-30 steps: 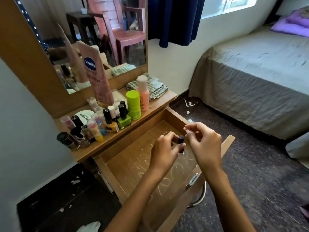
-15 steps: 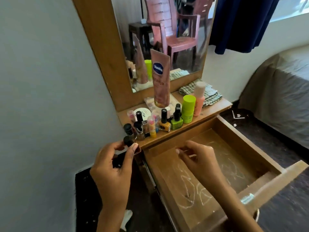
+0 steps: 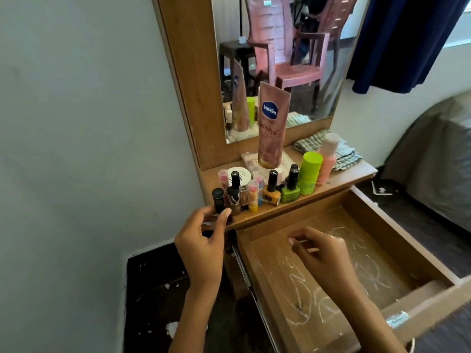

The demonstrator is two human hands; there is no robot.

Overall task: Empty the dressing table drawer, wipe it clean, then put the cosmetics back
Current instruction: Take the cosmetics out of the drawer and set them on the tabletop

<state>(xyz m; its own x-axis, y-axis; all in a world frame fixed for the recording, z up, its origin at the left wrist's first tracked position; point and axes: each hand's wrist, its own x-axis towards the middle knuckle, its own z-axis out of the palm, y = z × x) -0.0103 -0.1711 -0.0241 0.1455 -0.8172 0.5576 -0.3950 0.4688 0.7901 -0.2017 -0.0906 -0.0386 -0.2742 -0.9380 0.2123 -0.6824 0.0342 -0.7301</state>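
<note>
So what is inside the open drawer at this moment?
The drawer holds no cosmetics that can be seen: only its wooden floor with white chalky scribbles. The right hand hovers over it and hides a part of the floor.

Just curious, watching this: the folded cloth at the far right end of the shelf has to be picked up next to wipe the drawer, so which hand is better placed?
Probably the right hand: it hovers over the drawer, on the side of the cloth. The left hand holds a small bottle at the opposite end.
</note>
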